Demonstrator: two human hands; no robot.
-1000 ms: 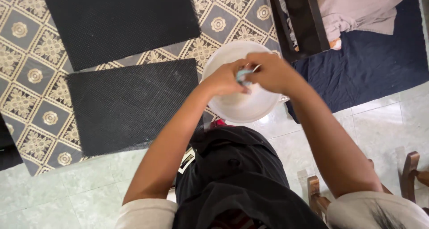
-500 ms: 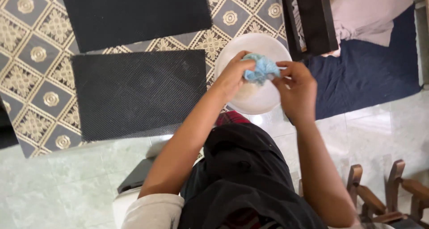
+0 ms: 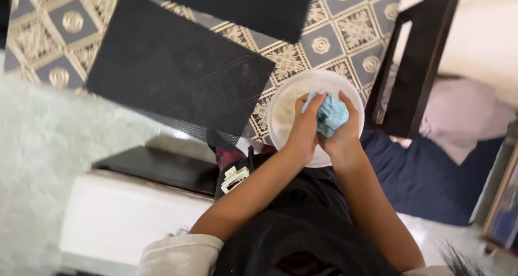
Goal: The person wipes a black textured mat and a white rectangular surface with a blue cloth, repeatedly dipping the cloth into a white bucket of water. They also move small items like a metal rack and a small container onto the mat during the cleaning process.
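Note:
A white round bowl sits on the patterned tablecloth at the table's near edge. Both of my hands are over the bowl, pressed together around a bunched light blue cloth. My left hand grips the cloth from the left side, fingers pointing up along it. My right hand wraps it from the right and below. The cloth is held just above the bowl's inside.
Two black mesh placemats lie on the tablecloth to the left and behind. A dark wooden chair stands at the right, over a dark blue rug. A black-seated white stool is at the lower left.
My hands have closed together around the blue cloth, squeezing it over the bowl; half a second ago the right hand only touched its edge. The view has swung and tilted.

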